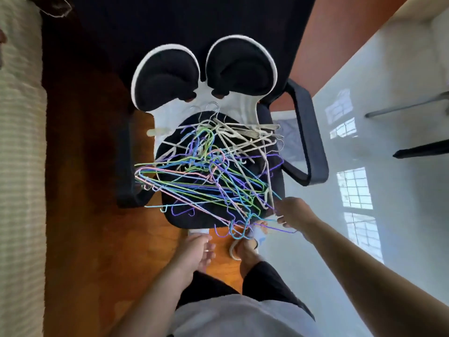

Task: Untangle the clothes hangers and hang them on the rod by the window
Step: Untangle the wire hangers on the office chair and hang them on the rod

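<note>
Many wire hangers (209,176) are lying in one tangled heap on the black seat of an office chair (313,142), which is serving as the landmark. No brand, label or readable writing is showing anywhere in the head view.

Pile: coloured hangers (purple, blue, green, pink) are filling the near and left part of the seat; white hangers (245,135) are crowding the far right part, toward the split backrest. Most coloured ones are running with their long axes slantwise, from the seat's left edge down toward its near right corner. Several corners are overhanging the seat's left edge beside the left armrest. Hooks are clustering at the near front edge, hanging off it with their curves dropping downward. The white hangers' metal hooks are pointing toward the backrest.

Right hand (290,211): reaching to the seat's near right corner, fingers curled and pinching a purple hanger (279,229) that is sticking out past the front edge. Exactly which wires the fingers are enclosing, cannot tell.

Left hand (198,249): hovering just in front of the seat's front edge, fingers relaxed and loosely spread, holding nothing, apart from the pile.

Below the front edge, a foot in a white sandal (240,249) is standing where wooden floor (97,215) is meeting pale glossy floor (388,215).
</note>
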Demonstrator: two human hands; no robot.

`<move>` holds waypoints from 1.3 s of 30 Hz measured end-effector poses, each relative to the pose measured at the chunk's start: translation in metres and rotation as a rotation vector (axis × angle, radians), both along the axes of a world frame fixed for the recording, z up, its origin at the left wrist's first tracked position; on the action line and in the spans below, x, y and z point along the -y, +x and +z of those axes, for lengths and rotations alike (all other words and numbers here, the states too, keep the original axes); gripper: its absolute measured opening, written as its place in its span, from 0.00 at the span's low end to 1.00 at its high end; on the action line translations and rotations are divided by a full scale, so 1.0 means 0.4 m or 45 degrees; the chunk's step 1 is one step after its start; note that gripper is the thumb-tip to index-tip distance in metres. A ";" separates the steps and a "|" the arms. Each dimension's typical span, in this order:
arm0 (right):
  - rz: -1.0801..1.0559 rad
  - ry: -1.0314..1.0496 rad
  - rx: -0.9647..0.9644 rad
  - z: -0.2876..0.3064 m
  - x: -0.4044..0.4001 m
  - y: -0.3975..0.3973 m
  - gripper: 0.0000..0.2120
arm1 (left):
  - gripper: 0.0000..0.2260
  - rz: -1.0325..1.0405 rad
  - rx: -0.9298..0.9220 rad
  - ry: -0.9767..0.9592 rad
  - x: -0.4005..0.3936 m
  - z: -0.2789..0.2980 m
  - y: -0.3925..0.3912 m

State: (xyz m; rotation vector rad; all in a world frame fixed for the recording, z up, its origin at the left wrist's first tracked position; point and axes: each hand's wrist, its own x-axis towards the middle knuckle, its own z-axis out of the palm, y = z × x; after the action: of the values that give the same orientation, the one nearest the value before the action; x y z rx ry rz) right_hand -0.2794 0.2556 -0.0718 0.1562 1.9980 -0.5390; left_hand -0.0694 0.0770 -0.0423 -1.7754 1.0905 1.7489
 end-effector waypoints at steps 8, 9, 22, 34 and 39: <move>-0.098 0.480 -0.038 -0.167 -0.223 0.192 0.14 | 0.06 -0.449 0.047 0.023 0.129 -0.115 -0.031; -0.178 0.518 -0.001 -0.188 -0.252 0.200 0.15 | 0.06 -0.455 0.058 0.008 0.147 -0.113 -0.023; -2.026 -0.259 0.186 -0.349 -0.178 0.141 0.04 | 0.08 -0.467 0.129 -0.047 0.177 -0.131 0.000; -2.291 -0.341 -0.010 -0.270 -0.163 0.229 0.13 | 0.09 -0.444 0.052 -0.029 0.147 -0.118 -0.038; -2.379 -0.500 0.048 -0.251 -0.168 0.273 0.18 | 0.09 -0.433 0.055 -0.009 0.140 -0.129 -0.012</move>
State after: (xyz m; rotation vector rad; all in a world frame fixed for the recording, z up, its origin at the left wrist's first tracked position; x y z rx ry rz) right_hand -0.1701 0.3229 -0.1722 1.7863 1.1025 -1.9458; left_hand -0.0742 0.0209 -0.0940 -1.5169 1.2941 1.4963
